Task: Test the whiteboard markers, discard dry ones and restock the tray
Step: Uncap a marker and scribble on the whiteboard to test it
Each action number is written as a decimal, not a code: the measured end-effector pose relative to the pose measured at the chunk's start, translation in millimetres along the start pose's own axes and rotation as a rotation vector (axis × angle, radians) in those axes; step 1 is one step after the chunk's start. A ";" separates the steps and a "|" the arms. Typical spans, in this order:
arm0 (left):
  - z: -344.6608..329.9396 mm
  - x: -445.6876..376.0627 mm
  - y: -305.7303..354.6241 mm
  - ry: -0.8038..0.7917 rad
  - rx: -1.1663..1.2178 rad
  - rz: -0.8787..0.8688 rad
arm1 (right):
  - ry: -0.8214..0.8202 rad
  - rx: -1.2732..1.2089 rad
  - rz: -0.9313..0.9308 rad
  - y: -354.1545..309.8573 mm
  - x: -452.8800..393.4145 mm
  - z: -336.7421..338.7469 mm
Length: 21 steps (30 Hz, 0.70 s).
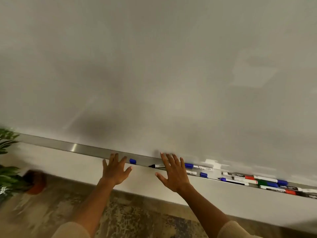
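Both arms reach forward, palms down, toward the whiteboard (154,66). The left hand (115,170) has its fingers spread straight and holds nothing, fingertips at the edge of the tray (82,148). The right hand (173,172), at 3 o'clock from it, is likewise splayed and empty, over an uncapped black marker (157,165). A loose blue cap (132,161) lies between the hands. More markers (253,181) crowd the tray toward 4 o'clock; its stretch toward 10 o'clock is bare.
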<state>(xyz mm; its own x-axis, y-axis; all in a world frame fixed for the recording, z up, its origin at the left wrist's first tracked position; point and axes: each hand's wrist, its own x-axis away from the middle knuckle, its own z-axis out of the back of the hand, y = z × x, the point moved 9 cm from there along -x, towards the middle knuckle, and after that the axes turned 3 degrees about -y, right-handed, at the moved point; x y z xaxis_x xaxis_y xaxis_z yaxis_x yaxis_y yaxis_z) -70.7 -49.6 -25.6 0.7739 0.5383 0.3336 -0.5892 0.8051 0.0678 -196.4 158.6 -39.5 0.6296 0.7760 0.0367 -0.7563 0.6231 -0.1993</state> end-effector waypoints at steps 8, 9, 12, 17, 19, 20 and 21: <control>-19.6 -43.0 10.6 -0.018 -0.002 -0.074 | -0.215 0.057 0.011 1.2 -22.9 -26.4; -20.0 -48.1 10.5 -0.005 0.014 -0.081 | -0.216 0.072 0.015 1.7 -25.8 -31.0; -21.2 -59.7 10.4 0.037 0.021 -0.101 | -0.224 0.117 0.033 2.2 -33.3 -41.7; -22.2 -77.9 6.0 0.086 0.045 -0.110 | -0.218 0.169 0.032 0.5 -49.7 -47.3; -24.8 -84.5 5.6 0.096 0.048 -0.111 | -0.225 0.186 0.023 0.2 -54.5 -50.9; -26.7 -87.3 5.7 0.102 0.049 -0.113 | -0.226 0.195 0.020 -0.5 -56.3 -52.0; -28.5 -89.4 6.4 0.113 0.051 -0.121 | -0.225 0.202 0.015 -0.9 -57.9 -53.2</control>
<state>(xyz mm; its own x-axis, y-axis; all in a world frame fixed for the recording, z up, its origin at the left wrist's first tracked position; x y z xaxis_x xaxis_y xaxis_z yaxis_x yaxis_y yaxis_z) -137.0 -85.4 -81.7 0.8592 0.4654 0.2126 -0.4993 0.8534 0.1498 -222.8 107.9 -93.4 0.5805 0.7732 0.2554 -0.7992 0.6011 -0.0030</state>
